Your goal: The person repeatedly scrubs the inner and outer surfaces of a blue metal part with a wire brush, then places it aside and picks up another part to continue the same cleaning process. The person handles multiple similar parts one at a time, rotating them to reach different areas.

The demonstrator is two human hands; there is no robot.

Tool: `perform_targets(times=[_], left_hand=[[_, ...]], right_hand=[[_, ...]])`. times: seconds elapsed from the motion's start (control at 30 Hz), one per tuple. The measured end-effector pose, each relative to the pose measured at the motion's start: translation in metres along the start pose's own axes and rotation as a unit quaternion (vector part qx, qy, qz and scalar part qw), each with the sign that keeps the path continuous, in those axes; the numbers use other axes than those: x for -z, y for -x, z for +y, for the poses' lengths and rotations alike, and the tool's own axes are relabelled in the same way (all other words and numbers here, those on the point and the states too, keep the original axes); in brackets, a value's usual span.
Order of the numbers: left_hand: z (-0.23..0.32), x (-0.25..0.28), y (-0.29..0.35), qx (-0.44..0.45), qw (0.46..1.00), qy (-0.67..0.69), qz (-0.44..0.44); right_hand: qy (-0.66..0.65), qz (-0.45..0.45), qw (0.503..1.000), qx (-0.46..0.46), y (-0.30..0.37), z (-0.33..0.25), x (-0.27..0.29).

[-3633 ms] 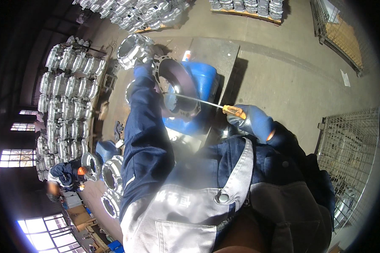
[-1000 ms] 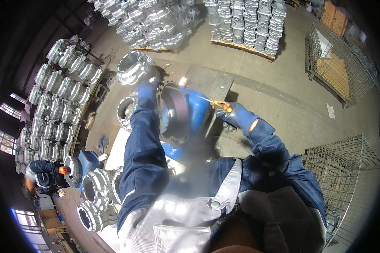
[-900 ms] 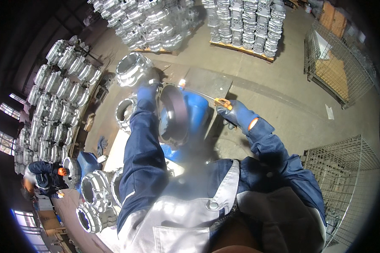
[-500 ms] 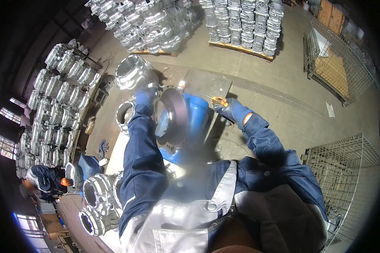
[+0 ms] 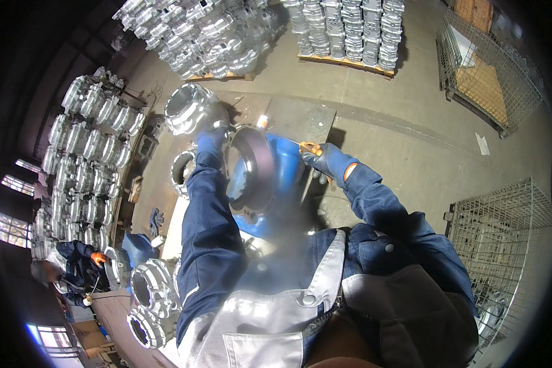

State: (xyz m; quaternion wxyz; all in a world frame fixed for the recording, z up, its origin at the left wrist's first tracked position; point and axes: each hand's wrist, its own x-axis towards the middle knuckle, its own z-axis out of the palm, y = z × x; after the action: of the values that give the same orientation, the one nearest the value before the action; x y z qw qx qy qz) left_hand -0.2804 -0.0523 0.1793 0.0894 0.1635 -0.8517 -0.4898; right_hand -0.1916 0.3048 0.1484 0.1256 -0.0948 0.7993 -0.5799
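Note:
A round cast-metal housing (image 5: 260, 156) stands on edge in front of me, its wide bore and bolt-holed flange showing. My left hand (image 5: 211, 141), in a blue glove, grips the far left part of its rim; the fingers are partly hidden. Right of the housing, my gloved right hand (image 5: 325, 161) is closed round an orange-handled tool (image 5: 311, 148). The tool's thin shaft points left toward the housing, and its tip is too faint to place. Behind the housing and seen through its bore is a blue plastic container (image 5: 286, 164).
More housings stand on the bench, one at the far left (image 5: 190, 110) and others (image 5: 150, 285) near left. A co-worker (image 5: 73, 264) handles a ring-shaped casting (image 5: 115, 268). Stacked castings (image 5: 89, 144) line the left. Wire cages (image 5: 497, 245) stand right.
My right hand has moved slightly left with the tool, closer to the housing. My left hand keeps its grip. At lower left, the co-worker has shifted, an orange-gloved hand now by the casting.

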Motion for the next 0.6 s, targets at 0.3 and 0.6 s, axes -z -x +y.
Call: perform_targets(times=[0.3, 0.6], left_hand=[[-0.01, 0.002, -0.01, -0.032, 0.999, 0.028, -0.019], [0.003, 0.003, -0.011, -0.027, 1.0, 0.003, -0.011]], right_hand=[[0.02, -0.053, 0.998, 0.007, -0.007, 0.012, 0.001], [-0.045, -0.101, 0.993, -0.033, -0.015, 0.027, -0.001]])
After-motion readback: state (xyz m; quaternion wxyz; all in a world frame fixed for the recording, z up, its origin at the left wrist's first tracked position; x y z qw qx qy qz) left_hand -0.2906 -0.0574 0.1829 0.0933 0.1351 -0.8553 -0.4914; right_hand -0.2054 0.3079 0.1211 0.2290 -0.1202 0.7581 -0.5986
